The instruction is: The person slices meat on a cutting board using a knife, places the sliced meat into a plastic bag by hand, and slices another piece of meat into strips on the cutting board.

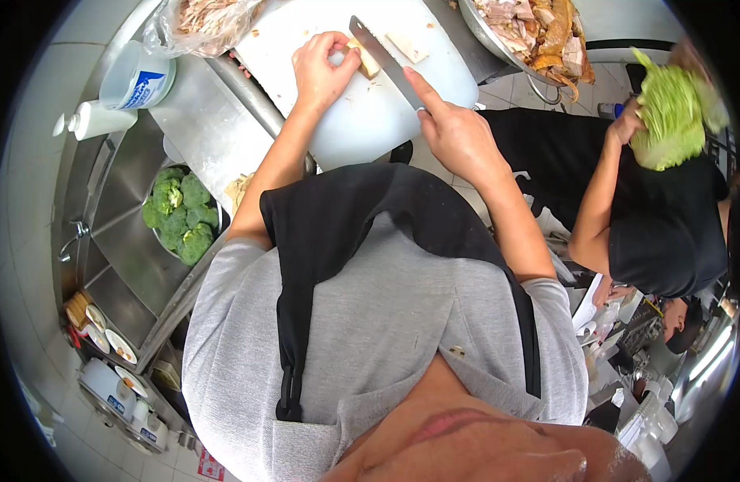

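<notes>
Closed in a pinch with the left hand (320, 71), thumb and fingertips about a pale block (368, 64) on the white cutting board (350, 136). Wrapped around the handle of a knife (388, 63) with the right hand (458, 132), index finger stretched forward along the blade, blade just beside the block on its right. Probably firm and fairly light, perhaps a little slippery on the cut faces; best gripped low on the left side, fingertips tucked away from the edge. Beyond the blade, flat on the board, a pale slice (407, 46), likely thinner and easier to snap. Far left, beside the board, a clear plastic bag (217, 24) of brownish strips; far right, a metal bowl (481, 36) of chopped meat (538, 36). Left, past the metal desk (209, 120), a clear tub (113, 76) with a blue-and-white label (146, 88), lettering too blurred to read surely, next to a white pump bottle (101, 120). Nearer on the left, broccoli (177, 209) in the sink (129, 193). Low on the left, a red notice (211, 464), illegible. Well off to the right, leafy greens (671, 112) in the grasp of a co-worker (667, 225).
</notes>
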